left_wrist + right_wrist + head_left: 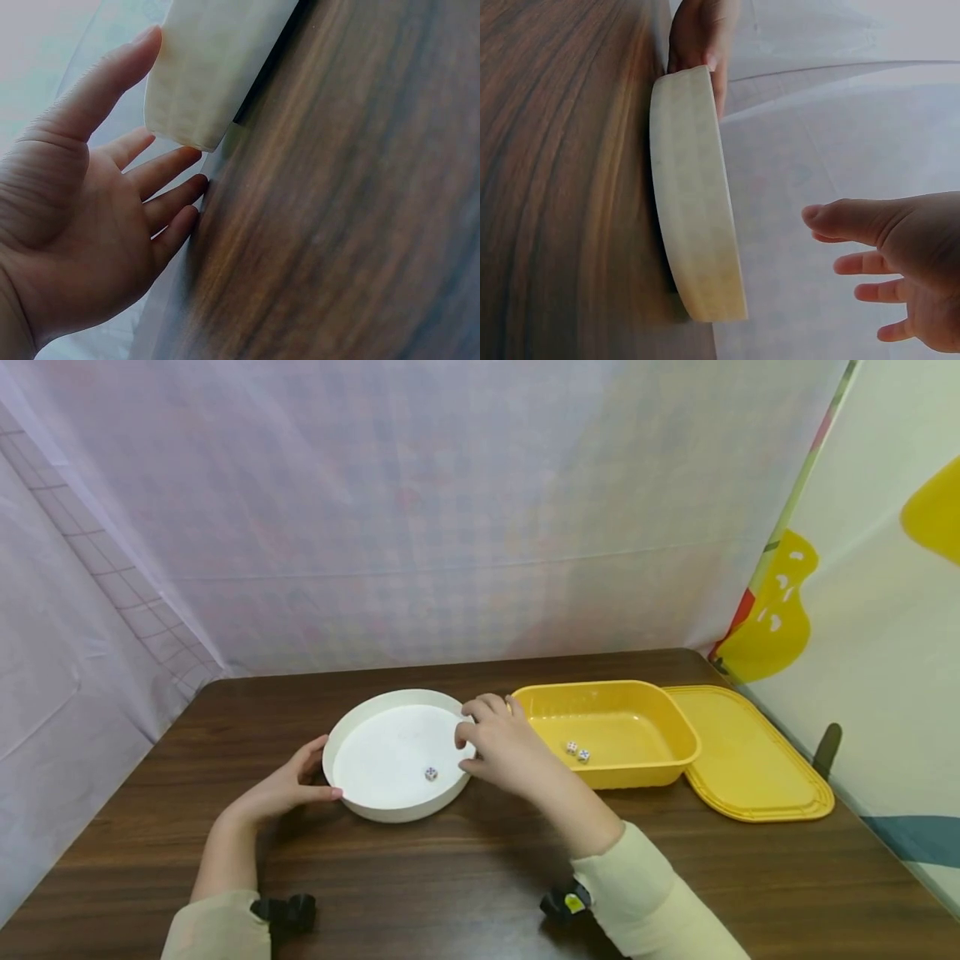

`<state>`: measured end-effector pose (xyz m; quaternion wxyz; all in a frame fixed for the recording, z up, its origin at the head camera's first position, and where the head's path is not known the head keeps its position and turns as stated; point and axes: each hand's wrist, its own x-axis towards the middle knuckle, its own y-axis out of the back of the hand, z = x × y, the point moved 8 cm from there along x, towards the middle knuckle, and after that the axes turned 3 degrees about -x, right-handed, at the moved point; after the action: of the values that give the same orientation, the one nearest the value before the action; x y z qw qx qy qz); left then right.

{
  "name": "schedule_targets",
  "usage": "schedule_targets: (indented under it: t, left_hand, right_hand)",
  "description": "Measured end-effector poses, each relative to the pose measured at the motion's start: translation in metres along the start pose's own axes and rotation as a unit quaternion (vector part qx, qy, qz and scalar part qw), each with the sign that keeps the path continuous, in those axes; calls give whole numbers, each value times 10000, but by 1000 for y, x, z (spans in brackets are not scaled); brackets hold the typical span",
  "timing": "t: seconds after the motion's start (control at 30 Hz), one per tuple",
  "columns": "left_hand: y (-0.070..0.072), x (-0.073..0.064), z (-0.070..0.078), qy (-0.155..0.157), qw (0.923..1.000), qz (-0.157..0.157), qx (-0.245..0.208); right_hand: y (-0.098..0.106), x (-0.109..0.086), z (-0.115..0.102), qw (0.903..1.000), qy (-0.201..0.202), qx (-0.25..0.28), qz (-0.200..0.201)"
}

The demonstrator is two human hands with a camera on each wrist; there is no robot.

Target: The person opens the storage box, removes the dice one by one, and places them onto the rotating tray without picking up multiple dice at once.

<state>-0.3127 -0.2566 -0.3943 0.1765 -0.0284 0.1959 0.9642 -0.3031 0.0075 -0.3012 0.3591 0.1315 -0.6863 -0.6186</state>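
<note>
A round white tray [405,752] with a low wall has one die [431,773] on its floor. At its left side, my left hand [288,785] touches the outer wall with thumb and fingers spread; in the left wrist view that hand [97,202] has its thumb against the wall [217,67] and its fingertips near the lower edge. Over the tray's right rim, my right hand [502,743] hovers with loosely bent fingers and nothing in them. Seen in the right wrist view, this hand [907,262] stands apart from the tray [694,195].
A yellow rectangular container [630,727] stands right of the tray, with two dice inside, a white die [572,747] and another die [584,756] beside it. Its yellow lid [757,760] lies farther right on the brown wooden table [420,893]. A pale curtain [450,510] hangs behind.
</note>
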Motion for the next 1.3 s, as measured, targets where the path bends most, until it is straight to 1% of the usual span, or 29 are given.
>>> schedule_targets:
  t: [0.13,0.27,0.47,0.7,0.97,1.13,1.3]
  left_hand:
    - [0,0,0,-23,10000,-4,15]
    - [1,1,-1,-2,10000,-1,25]
    - [1,1,-3,-6,10000,-2,22]
    - [1,0,-2,-2,10000,-4,16]
    - [1,1,-4,55,10000,12,52]
    - [3,1,-6,76,9999,49,73]
    - [3,1,-6,65,9999,81,103]
  right_hand:
    - [5,-4,3,9999,94,1,74]
    - [9,-9,9,9998,103,69,130]
    - [10,-16,20,10000,45,23,61]
    - [13,-22,34,9998,-186,-14,-102]
    - [21,-30,53,9992,-391,112,10]
    - [27,-35,61,9990,-405,144,124]
    - [29,-40,69,9988,-453,141,106]
